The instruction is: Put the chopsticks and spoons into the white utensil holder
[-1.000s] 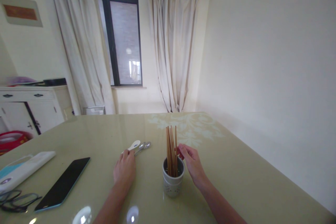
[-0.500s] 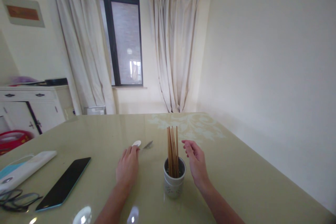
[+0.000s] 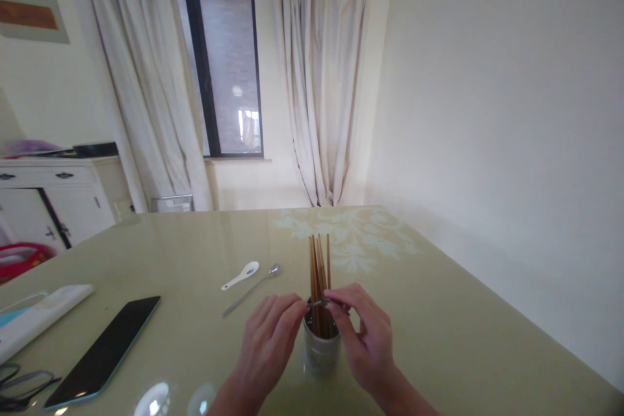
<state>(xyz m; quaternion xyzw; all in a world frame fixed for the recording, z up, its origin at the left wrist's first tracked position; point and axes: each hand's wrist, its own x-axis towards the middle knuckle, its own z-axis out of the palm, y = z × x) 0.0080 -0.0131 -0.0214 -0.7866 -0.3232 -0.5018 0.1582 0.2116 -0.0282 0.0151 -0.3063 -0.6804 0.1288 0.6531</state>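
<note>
Grey cup [image 3: 322, 350], wooden chopsticks [image 3: 320, 283] standing inside, hands [image 3: 368, 331] gripping metal utensil [image 3: 318, 303]

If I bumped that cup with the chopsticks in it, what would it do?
The cup might tip if bumped up high, since the chopsticks stick up well above its rim. The table looks shiny, so a low push may make it slide. Its round sides suggest it could roll if it fell over.

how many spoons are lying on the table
2, both beyond the left hand: a white spoon, and a metal spoon to its right. The slim metal piece between left hand and right hand may be another, partly hidden.
</note>
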